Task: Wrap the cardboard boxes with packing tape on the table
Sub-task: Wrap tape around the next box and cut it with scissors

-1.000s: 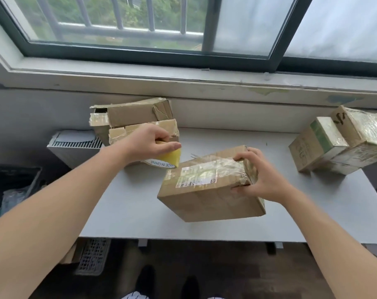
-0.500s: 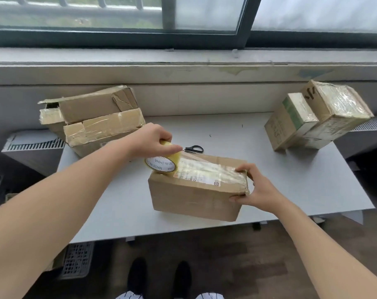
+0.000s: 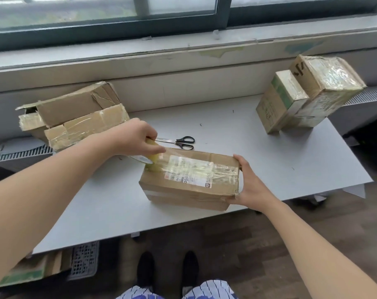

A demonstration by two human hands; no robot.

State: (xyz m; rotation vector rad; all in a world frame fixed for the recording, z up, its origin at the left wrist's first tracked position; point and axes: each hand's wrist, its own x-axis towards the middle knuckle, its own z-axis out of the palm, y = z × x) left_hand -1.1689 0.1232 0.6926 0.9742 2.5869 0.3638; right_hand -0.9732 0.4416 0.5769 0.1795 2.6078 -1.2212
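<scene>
Tape roll (image 3: 145, 159) slid over box (image 3: 189, 182) edge, left hand (image 3: 135, 137) gripping; right hand (image 3: 248, 186) clasps box end.

Five cardboard boxes stand on one table (image 3: 269, 160): one middle box (image 3: 189, 180) at the near edge, an upper left box (image 3: 75, 104) and a lower left box (image 3: 86, 128) stacked far left, and a green-printed box (image 3: 278, 102) and a taped box (image 3: 325, 87) touching far right. There is one tape roll (image 3: 143, 159), one pair of scissors (image 3: 179, 142), two hands, the left hand (image 3: 135, 137) and the right hand (image 3: 250, 186), and two shoes, a left shoe (image 3: 145, 270) and a right shoe (image 3: 189, 270)
</scene>
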